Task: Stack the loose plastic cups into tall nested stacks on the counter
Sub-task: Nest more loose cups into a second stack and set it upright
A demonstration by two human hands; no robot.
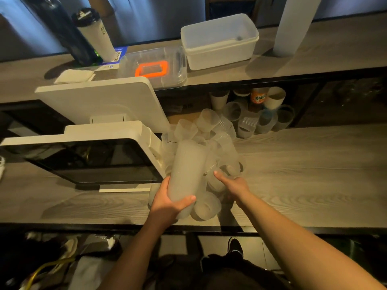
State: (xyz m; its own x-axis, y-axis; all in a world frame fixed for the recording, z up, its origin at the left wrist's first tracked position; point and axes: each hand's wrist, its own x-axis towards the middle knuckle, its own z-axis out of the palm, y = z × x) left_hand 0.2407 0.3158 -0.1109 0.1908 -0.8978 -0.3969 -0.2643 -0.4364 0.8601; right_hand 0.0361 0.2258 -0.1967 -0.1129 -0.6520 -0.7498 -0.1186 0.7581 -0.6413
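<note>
Left hand (167, 200) grips nested stack (187, 172); right hand (234, 185) reaches loose cups (217, 130).

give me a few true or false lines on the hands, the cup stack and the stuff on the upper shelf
1. The left hand grips a tall nested cup stack. True.
2. The right hand rests flat on bare counter, away from any cup. False: it reaches into the pile of loose cups.
3. The clear container on the upper shelf has an orange handle. True.
4. The white tub stands left of the clear container. False: it stands to its right.
5. The cup stack stands upright, untouched. False: it is tilted and held.
</note>
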